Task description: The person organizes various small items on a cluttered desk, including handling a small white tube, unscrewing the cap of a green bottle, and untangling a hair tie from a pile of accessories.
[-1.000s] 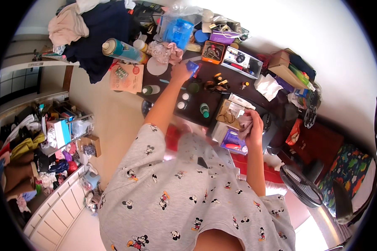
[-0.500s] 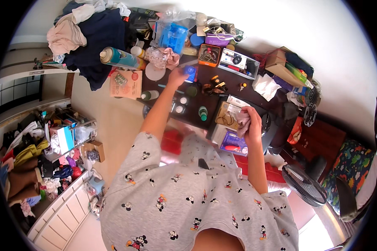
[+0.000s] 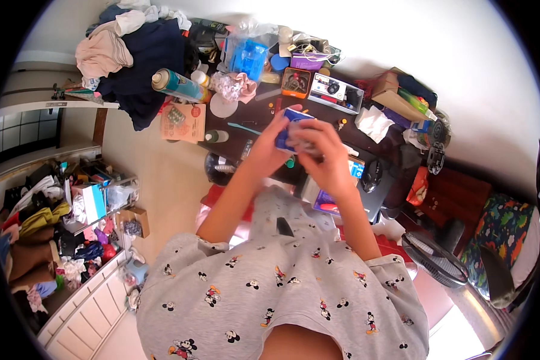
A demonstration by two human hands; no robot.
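Over the near part of the dark desk, my two hands meet in front of me. My left hand is closed around a small, flat blue box with white edges. My right hand grips a crumpled greyish-pink cloth and presses it against the face of the box. The right fingers cover part of the box and most of the cloth. Below them, a green cap shows on the desk. A small white-capped bottle lies to the left, near a thin light-blue stick.
A teal spray can and a blue plastic container stand at the back left. Behind my hands are an orange box and a grey tray. White tissue lies to the right; a fan stands beyond the desk.
My left hand has lifted the blue box off the desk and brought it nearer and to the right. My right hand has moved left with the cloth, which now touches the box.
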